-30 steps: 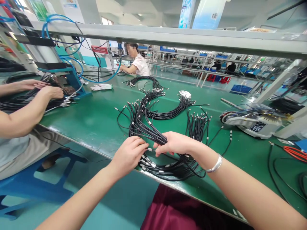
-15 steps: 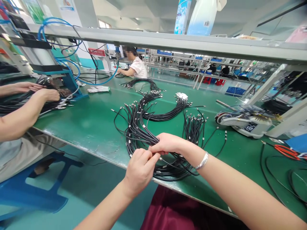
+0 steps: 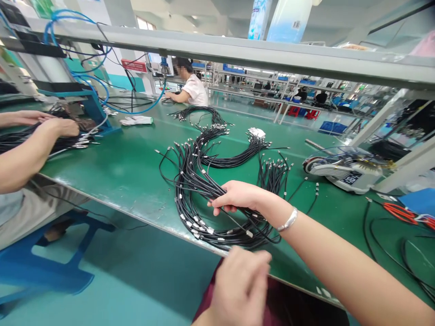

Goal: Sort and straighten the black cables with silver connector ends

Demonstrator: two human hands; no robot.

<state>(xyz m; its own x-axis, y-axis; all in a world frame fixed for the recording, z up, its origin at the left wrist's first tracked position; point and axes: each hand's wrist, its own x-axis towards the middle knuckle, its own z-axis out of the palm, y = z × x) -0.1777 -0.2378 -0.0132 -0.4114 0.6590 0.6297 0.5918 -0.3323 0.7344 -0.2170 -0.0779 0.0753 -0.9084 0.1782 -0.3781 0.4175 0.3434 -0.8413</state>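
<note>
Of the two hands, the right hand [image 3: 234, 197] closes around a bundle of black cables [image 3: 200, 179], thumb on top and fingers curled beneath. The cables lie in a loop at the near edge of the green counter [image 3: 136, 158], many with silvery ends. The left hand [image 3: 239, 283] is blurred in front of that edge, apart from the right, its fingers partly bent; whether it holds anything cannot be told. A silver bracelet [image 3: 288, 220] circles the right wrist.

Just beyond the loop, a curved bundle [image 3: 234, 160] lies on the counter, with a white glove [image 3: 136, 121] farther left. To the right sits a pale machine [image 3: 353, 174]. At far left, a co-worker's hands [image 3: 64, 127] are among more dark cables.

On the shelf [image 3: 217, 47] above stand a white-and-blue bottle [image 3: 288, 20] and a narrower blue-and-white container [image 3: 259, 20], both cut off by the top edge; their contents are hidden. In the background sits a blue bin [image 3: 332, 127], its inside unclear.
</note>
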